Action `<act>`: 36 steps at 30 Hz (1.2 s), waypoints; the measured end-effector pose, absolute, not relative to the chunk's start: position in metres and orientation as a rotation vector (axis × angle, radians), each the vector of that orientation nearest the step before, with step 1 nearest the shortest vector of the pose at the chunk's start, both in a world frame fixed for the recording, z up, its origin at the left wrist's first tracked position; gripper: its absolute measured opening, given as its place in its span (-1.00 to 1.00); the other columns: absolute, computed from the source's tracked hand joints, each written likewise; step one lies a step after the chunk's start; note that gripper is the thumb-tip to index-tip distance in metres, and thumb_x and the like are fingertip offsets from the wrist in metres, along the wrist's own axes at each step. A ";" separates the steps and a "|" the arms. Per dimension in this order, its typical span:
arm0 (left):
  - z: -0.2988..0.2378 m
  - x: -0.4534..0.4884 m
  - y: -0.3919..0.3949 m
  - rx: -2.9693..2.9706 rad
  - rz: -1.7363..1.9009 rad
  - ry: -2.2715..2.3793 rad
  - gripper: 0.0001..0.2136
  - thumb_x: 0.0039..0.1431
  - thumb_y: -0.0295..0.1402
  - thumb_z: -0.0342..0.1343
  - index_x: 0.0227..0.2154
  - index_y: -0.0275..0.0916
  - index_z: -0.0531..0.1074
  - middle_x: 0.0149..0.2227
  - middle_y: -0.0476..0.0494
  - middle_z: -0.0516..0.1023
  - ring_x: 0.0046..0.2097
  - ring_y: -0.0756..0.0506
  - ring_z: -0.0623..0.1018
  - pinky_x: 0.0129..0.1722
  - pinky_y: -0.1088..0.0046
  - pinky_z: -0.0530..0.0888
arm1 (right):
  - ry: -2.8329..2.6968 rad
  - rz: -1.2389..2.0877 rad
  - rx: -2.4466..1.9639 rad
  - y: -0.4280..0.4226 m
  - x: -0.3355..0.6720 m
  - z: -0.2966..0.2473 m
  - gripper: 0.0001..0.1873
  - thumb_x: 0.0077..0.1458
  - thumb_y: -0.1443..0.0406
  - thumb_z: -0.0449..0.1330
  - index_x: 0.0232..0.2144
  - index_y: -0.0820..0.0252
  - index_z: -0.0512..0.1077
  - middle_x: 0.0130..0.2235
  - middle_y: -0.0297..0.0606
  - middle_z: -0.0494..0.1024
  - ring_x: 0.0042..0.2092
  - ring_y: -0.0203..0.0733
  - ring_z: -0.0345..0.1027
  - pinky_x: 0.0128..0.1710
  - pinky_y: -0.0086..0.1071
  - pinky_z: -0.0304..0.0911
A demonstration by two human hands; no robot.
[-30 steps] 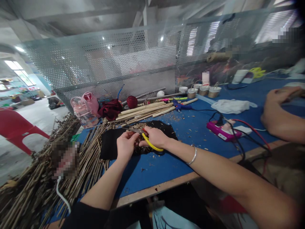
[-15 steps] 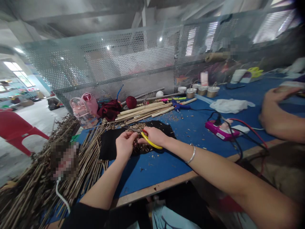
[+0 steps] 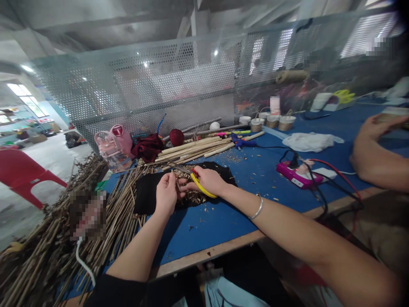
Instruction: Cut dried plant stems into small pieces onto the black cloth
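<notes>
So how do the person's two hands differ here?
The left hand pinches a short twig; the right hand grips yellow-handled cutters. The right wrist wears a silver bangle; the left wrist is bare. Both hands are over the black cloth, close together.

The sliver [image 3: 177, 184] pinched in the left grip [image 3: 166, 194] is too small to identify, the right grip [image 3: 208, 181] half hides the scissors [image 3: 200, 190], and a co-worker's arm [image 3: 377, 160] runs off the right edge.
</notes>
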State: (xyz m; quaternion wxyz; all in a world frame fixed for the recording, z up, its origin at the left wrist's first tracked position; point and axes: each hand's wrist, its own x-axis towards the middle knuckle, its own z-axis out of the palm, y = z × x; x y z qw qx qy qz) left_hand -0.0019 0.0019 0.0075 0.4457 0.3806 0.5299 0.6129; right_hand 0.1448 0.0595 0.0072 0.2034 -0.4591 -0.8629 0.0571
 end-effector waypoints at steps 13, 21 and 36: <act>0.005 0.001 0.004 0.949 1.511 1.204 -0.81 0.01 -0.31 0.07 -0.32 -0.27 0.29 -0.42 -0.08 0.46 -0.42 0.02 0.49 -0.46 0.54 0.43 | -2.386 0.221 -1.299 0.059 0.145 0.003 -0.30 -0.24 -0.23 0.09 -0.23 0.18 0.22 -0.33 -0.21 0.48 -0.30 -0.09 0.38 -0.43 -0.41 0.08; 0.002 0.001 0.001 0.996 1.455 1.203 -0.76 -0.09 -0.24 0.16 -0.38 -0.28 0.38 -0.39 -0.11 0.52 -0.37 -0.03 0.51 -0.45 0.52 0.42 | -2.381 0.285 -1.113 0.053 0.143 0.007 -0.33 -0.30 -0.14 0.22 -0.26 0.22 0.24 -0.24 -0.16 0.41 -0.23 -0.11 0.33 -0.34 -0.38 0.14; -0.003 -0.001 0.002 1.243 1.518 1.375 -0.79 -0.05 -0.29 0.11 -0.36 -0.31 0.45 -0.36 -0.19 0.55 -0.35 -0.07 0.52 -0.36 0.45 0.43 | -2.487 0.157 -1.223 0.057 0.145 0.006 -0.29 -0.26 -0.24 0.09 -0.25 0.20 0.20 -0.38 -0.19 0.48 -0.32 -0.05 0.40 -0.43 -0.38 0.10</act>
